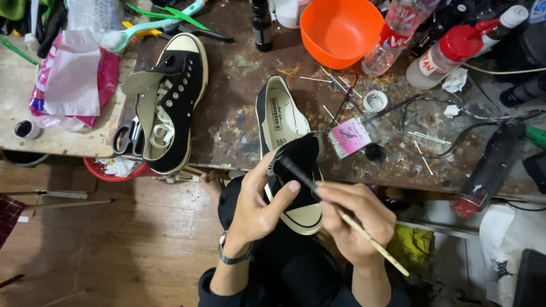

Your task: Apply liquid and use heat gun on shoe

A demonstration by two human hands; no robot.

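My left hand (257,202) grips a black canvas sneaker (290,145) with a cream sole, holding it by the upper over the table's front edge. My right hand (359,219) holds a thin paintbrush (341,211) with a wooden handle; its dark tip touches the sneaker's black fabric near the opening. A second black sneaker (170,94) with white laces lies on its side at the table's left. A small black pot (374,152) sits just right of the held shoe.
An orange bowl (340,31), plastic bottles (449,54), a pack of cotton swabs (348,137), a roll of tape (375,100) and cables crowd the stained table (239,122). Scissors (128,136) lie at left. A heat gun (489,170) rests at right.
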